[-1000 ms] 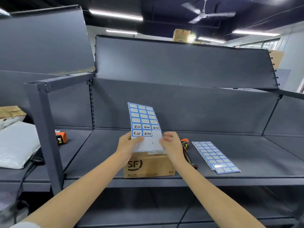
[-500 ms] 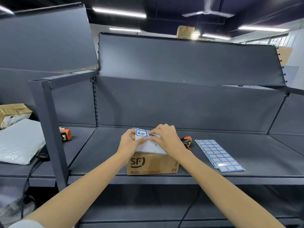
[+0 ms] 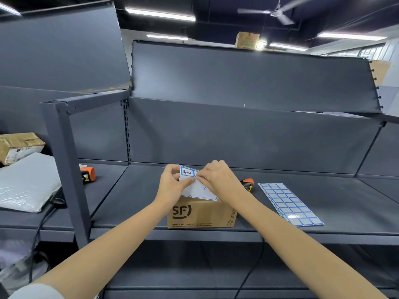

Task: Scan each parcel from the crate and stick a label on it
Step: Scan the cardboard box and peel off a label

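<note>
Your left hand and right hand meet over the brown cardboard parcel printed with a black SF logo, which sits at the near edge of the dark grey metal shelf, about in the middle. Between your hands you hold a white sheet of blue-bordered labels, bent over so that its far part curls toward you, low above the parcel's top. Your left grip is closed on the sheet's left side, thumb and curled fingers pinching the paper. Your right grip is curled too, its fingertips pinching at the fold just beside a handwritten label; whether they have the label itself or only the sheet, you cannot tell.

Right of the parcel, a second flat sheet of blue-bordered labels lies on the shelf, well apart from your hands. Between that sheet and your right wrist, the orange and black handheld scanner rests on the shelf, partly hidden by your arm. On the left bay, beyond the upright post, lie another orange and black device, a grey plastic mailing bag and a taped brown package.
</note>
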`<move>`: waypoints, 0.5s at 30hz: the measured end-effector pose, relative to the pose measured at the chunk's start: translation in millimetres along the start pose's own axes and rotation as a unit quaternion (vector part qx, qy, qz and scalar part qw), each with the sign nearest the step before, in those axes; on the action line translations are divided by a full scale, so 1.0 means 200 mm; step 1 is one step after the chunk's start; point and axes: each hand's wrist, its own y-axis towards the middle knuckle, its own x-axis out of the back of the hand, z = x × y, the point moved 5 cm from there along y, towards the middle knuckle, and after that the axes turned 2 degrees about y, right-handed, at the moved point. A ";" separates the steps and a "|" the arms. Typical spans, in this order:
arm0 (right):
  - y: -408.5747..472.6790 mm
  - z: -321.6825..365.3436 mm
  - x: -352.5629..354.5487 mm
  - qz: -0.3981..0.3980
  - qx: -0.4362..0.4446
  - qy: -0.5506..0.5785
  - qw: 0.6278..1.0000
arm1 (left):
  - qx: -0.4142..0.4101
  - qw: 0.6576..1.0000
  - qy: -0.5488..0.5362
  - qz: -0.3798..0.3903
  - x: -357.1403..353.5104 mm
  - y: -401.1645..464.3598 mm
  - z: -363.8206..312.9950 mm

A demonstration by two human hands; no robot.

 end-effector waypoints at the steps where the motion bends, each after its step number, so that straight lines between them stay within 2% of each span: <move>1: -0.01 0.01 0.02 -0.021 0.012 -0.018 1.000 | 0.002 1.000 -0.004 -0.004 0.00 0.00 0.00; 3: -0.02 0.03 0.03 -0.042 0.027 -0.039 0.998 | 0.009 1.000 -0.014 -0.013 0.00 0.00 0.00; 8: 0.02 -0.02 -0.03 0.030 0.005 -0.008 1.000 | 0.012 0.999 -0.030 -0.016 0.00 0.00 0.00; 15: 0.04 -0.05 -0.08 0.053 -0.039 0.040 0.997 | -0.016 1.000 0.010 -0.004 0.00 0.00 -0.02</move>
